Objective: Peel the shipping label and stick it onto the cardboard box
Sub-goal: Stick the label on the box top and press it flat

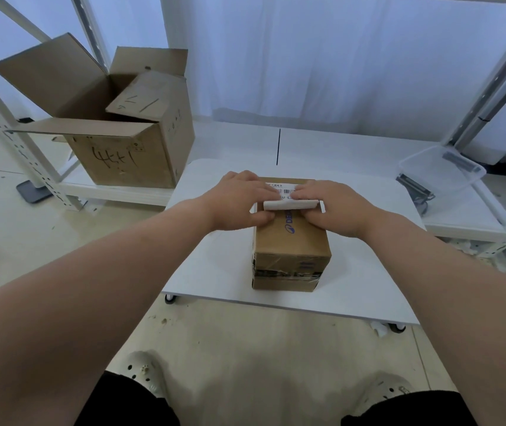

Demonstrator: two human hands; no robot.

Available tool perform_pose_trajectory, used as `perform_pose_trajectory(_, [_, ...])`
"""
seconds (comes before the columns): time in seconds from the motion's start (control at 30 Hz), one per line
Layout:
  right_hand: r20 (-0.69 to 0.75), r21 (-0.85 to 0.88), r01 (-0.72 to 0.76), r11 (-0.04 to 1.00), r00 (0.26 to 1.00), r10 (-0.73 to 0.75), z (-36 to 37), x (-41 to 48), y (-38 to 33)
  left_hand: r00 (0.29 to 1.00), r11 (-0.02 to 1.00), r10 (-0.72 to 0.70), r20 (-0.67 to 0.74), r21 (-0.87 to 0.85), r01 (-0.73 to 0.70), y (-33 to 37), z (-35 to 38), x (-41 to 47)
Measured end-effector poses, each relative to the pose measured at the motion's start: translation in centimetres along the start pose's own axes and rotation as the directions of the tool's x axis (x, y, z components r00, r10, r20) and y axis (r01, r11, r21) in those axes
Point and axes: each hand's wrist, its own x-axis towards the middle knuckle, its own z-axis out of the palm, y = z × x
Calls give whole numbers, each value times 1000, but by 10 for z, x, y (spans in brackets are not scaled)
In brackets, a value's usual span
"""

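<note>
1. Both hands lie on top of one small cardboard box (291, 241) at the middle of the frame. The left hand (239, 201) is laid flat with its fingers pressing the far left part of the shipping label (285, 192), thumb tucked against the near rolled edge.
2. Opposite it, the right hand (334, 207) mirrors this, fingers flat on the label's right part and thumb under the curl.
3. White paper makes up the label, with a black barcode and print showing between the fingertips; its far part lies flat on the box top, while its near part is rolled into a soft white tube (290, 205) across the box's width. Whether that roll is label or backing cannot be told.
4. Brown and matte, the box is a squat block with a blue printed logo on top and a glossy band of clear tape around its near face.
5. It stands on one smooth white board (215, 272) with two small castor wheels visible under the near edge.
6. At the upper left stands one larger corrugated box (122, 155), flaps open, with black marker scrawl on its side.
7. At the right edge sits one clear plastic tub (442, 170), rounded at the corners, on a white shelf.
8. Two pale perforated clogs (144, 373) show at the bottom, on a cream floor.
9. White pleated curtains (337, 56) fill the background.
</note>
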Motion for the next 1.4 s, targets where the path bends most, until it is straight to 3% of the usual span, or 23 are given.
perform_pose_trajectory(0.1, [63,-97,58,994,997,-52,2,2,-1,996,998,-23,92,54,18,5,2,0])
perform_pose_trajectory(0.37, [39,-205,-8,979,999,16,-4,-4,3,990,991,-95,103,106,84,-7,5,-7])
perform_pose_trajectory(0.57, [182,-133,-184,974,961,207,5,5,1,969,989,-149,196,37,145,-8,4,1])
perform_pose_trajectory(0.67, [216,-97,-218,971,948,235,5,7,5,970,989,-150,193,35,146,-11,4,3])
perform_pose_trajectory(0.97, [133,-164,-162,973,974,185,0,3,2,1000,999,0,12,52,-1,-2,0,-9])
perform_pose_trajectory(1.13, [54,-256,-97,962,992,115,-5,-3,-6,998,997,-57,40,62,55,4,-1,-13])
perform_pose_trajectory(1.4, [86,-279,-100,955,988,129,-3,-8,-11,990,993,-108,96,54,103,13,-1,-17])
